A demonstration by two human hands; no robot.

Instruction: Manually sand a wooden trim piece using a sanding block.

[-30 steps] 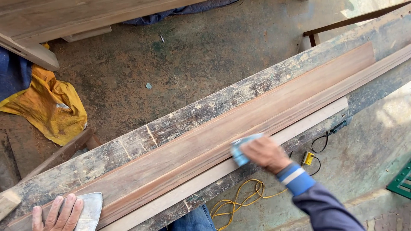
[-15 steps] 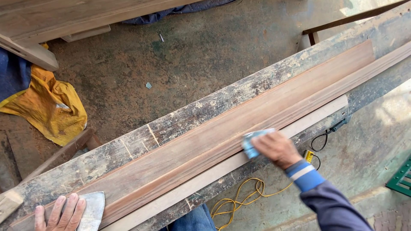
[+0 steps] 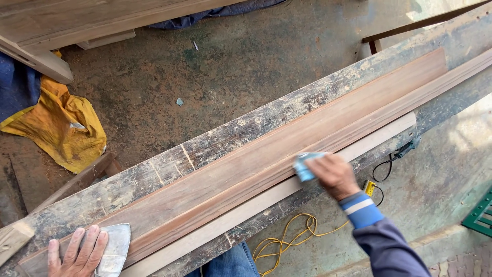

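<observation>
A long reddish-brown moulded board (image 3: 266, 154) lies diagonally on a worn, scuffed plank bench (image 3: 215, 141). My right hand (image 3: 333, 174) presses a folded blue piece of sandpaper (image 3: 305, 166) against the board's grooved lower edge near its middle. My left hand (image 3: 79, 254) lies flat, fingers spread, on the board's near end at the bottom left, partly over a grey sheet (image 3: 117, 249). A pale thin strip of wood (image 3: 287, 192) runs along the board's near side.
A yellow cloth (image 3: 61, 128) lies crumpled on the dirty concrete floor at left. Pale timber pieces (image 3: 51, 31) cross the top left. A yellow cable (image 3: 287, 238) and a black cord (image 3: 389, 161) trail under the bench. A green crate edge (image 3: 482, 218) shows at right.
My right hand slid the blue sandpaper to the right along the board's edge, then held about level. My left hand stayed on the board's near end.
</observation>
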